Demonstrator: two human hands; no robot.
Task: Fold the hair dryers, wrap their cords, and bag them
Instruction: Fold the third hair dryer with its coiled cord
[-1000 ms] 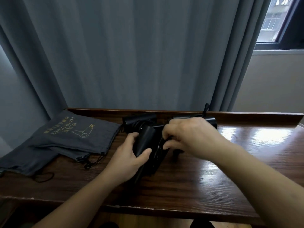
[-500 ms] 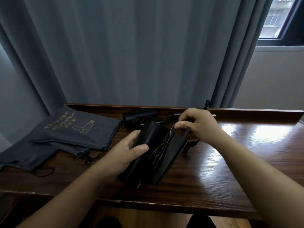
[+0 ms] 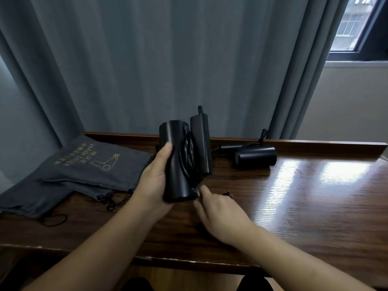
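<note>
My left hand (image 3: 153, 181) grips a folded black hair dryer (image 3: 175, 169) by its barrel and holds it upright above the wooden table (image 3: 304, 206). Its black cord (image 3: 189, 156) lies coiled between the barrel and the folded handle. At the dryer's lower end, my right hand (image 3: 220, 213) pinches the cord's end; a dark tip shows behind its knuckles. A second black hair dryer (image 3: 256, 157) lies on its side at the back of the table, to the right. Grey drawstring bags (image 3: 98, 164) printed "HAIR DRIER" lie flat on the left.
A raised wooden lip (image 3: 315, 142) runs along the table's back edge, with grey curtains (image 3: 168, 59) hanging just behind it. The bags' drawstrings (image 3: 111, 201) trail toward the front. A window (image 3: 357, 28) is at the upper right.
My left hand has lifted and turned the dryer upright. My right hand has come down from the dryer's top to its lower end with the cord, uncovering the second dryer behind.
</note>
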